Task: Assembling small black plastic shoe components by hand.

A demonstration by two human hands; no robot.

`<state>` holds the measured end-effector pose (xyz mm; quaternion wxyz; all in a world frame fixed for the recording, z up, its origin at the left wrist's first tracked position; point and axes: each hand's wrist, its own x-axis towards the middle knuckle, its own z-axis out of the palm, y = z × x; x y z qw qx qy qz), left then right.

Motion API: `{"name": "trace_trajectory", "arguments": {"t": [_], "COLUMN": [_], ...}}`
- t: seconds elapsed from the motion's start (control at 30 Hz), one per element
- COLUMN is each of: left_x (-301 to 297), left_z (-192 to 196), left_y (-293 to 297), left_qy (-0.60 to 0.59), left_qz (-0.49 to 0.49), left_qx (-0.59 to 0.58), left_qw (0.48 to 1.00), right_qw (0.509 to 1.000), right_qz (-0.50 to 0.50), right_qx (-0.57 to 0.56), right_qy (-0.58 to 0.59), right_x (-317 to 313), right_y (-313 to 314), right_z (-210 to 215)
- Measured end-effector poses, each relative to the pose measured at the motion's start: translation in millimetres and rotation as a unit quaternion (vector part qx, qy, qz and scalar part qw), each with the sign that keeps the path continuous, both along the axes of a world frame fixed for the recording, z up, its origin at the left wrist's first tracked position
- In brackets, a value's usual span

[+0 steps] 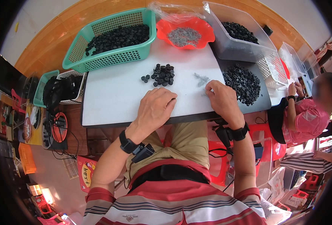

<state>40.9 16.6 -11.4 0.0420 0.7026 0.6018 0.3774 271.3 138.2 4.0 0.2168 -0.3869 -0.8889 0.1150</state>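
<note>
Right hand [221, 100] pinched at clear bits [201, 79] just ahead; left hand [156, 108] lay loosely curled, empty, black rings [162, 75] beyond. Best lift one bit cleanly.

- Your bench [113, 97] has a white top with a dark edge.
- The small rings [162, 75] heaped on it are black, as is the bigger pile [244, 82] to your right.
- The tiny pieces [201, 79] near your right hand [222, 99] are pale grey.
- The basket [109, 56] is teal green with a mesh pattern.
- The wavy-rimmed bowl [207, 35] is red-orange.
- The bin [233, 48] is clear plastic.
- Your shirt [173, 204] is red with white and dark stripes.
- Both wristbands [127, 143] are black.
</note>
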Motion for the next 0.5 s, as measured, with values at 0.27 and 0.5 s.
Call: {"name": "trace_trajectory", "arguments": {"t": [0.27,0.5], "left_x": [7,17], "left_z": [9,17], "left_y": [-4,-6], "left_qy": [-0.288,-0.477], "left_qz": [-0.023,-0.068], "left_qx": [-0.062,-0.187], "left_qw": [0.955,0.856], "right_qw": [0.995,0.962], "right_qz": [-0.026,0.045], "right_qx": [-0.031,-0.125], "right_qy": [0.086,0.24], "right_x": [-2,-15], "right_y": [-17,-47], "right_z": [13,25]}}
